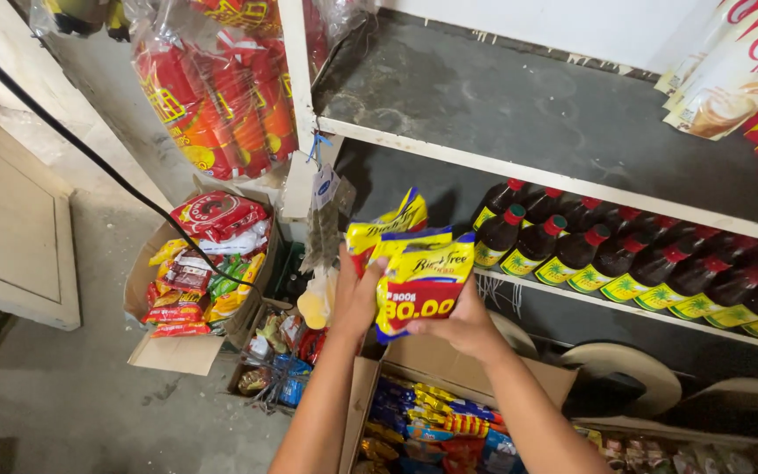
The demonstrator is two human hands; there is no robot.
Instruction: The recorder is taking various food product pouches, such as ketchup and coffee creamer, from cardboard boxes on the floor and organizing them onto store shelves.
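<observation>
Both hands, left hand (pixel 354 298) and right hand (pixel 462 326), grip yellow snack packets (pixel 414 268) mid-carry over the open box (pixel 449 421), probably bound for the empty shelf (pixel 519 114); needs a lift.

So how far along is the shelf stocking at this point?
Done: dark sauce bottles already line the middle shelf. In hand: left hand and right hand hold yellow snack packets together. Left: the top shelf is mostly bare, and the open carton below is full of packets.
</observation>
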